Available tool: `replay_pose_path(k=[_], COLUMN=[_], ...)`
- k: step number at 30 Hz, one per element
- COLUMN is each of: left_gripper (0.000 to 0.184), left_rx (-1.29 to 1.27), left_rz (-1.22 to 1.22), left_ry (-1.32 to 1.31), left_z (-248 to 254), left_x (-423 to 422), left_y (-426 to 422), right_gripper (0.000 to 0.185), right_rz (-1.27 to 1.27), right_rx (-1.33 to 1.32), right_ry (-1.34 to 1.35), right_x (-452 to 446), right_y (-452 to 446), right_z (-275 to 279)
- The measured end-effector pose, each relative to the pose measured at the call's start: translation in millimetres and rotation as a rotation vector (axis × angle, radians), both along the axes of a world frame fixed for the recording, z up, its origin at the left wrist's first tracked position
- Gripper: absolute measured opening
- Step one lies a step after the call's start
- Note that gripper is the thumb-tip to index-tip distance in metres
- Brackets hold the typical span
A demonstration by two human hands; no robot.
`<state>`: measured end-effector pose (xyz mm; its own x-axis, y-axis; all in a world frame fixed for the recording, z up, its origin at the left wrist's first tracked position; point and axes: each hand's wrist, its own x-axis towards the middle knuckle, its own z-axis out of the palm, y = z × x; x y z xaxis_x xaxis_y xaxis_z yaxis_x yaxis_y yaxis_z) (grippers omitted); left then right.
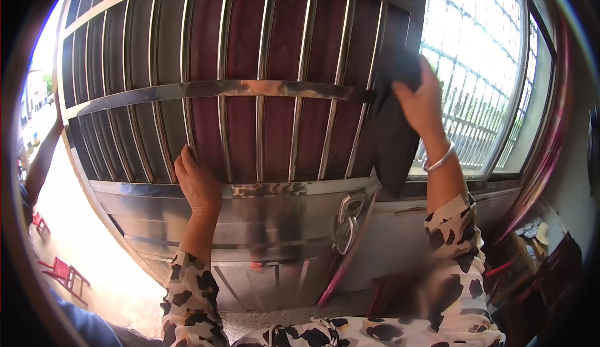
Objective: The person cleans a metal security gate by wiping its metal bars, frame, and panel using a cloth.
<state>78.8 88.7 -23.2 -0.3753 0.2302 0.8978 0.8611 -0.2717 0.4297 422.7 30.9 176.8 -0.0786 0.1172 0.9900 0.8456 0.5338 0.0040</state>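
Hanging dark cloth (395,138) partly hides the right hand (422,100).

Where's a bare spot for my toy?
The pale floor between the nearer red stool and the barred door looks bare. It's crowded on the table at far right, with things on it, and beside the window, where the right hand holds dark cloth.

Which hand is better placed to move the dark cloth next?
Probably the right hand: it grips the dark cloth at the door edge nearer the window. The left hand is lower, at bars farther left, away from the cloth.
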Motion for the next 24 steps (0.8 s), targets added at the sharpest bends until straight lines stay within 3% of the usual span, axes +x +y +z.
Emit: replay_pose_path(k=[1, 3, 6, 7, 9, 12, 16, 18, 24], left_gripper=[0.049, 0.049, 0.048, 0.048, 0.049, 0.05, 0.05, 0.049, 0.049], left_rx=[0.003, -0.001, -0.018, -0.019, -0.012, -0.002, 0.014, 0.041, 0.021], left_rz=[0.005, -0.007, -0.039, -0.041, -0.067, -0.086, -0.102, -0.11, -0.117], left_ry=[-0.001, -0.026, -0.035, -0.031, -0.028, 0.003, 0.001, -0.012, -0.004], left_z=[0.3, -0.3, 0.1, -0.9, -2.3, -1.4, -1.8, -1.6, -1.8], left_x=[0.1, -0.2, -0.4, -1.6, -4.6, -5.0, -3.8, -2.9, -6.3], left_y=[0.8, 2.1, -0.6, 0.0, 2.0, -3.1, -1.8, -0.9, -0.9], right_gripper=[0.045, 0.045, 0.049, 0.054, 0.052, 0.051, 0.053, 0.054, 0.052], right_rz=[-0.014, 0.064, 0.009, -0.12, -0.404, -0.47, -0.491, -0.455, -0.413], right_rx=[0.055, 0.2, 0.204, 0.275, 0.095, -0.018, -0.159, -0.37, -0.416], right_ry=[0.156, 0.199, 0.193, 0.104, 0.131, 0.253, 0.153, 0.147, -0.055], right_x=[3.1, 3.9, -21.0, -28.2, -54.2, -59.9, -53.3, -45.9, -21.9], right_y=[-6.1, -10.3, 13.0, 33.1, 46.6, 48.7, 34.5, 33.7, 30.4], right_z=[13.3, 42.8, 72.6, 78.5, 82.0, 82.0, 54.9, 38.0, 26.0])
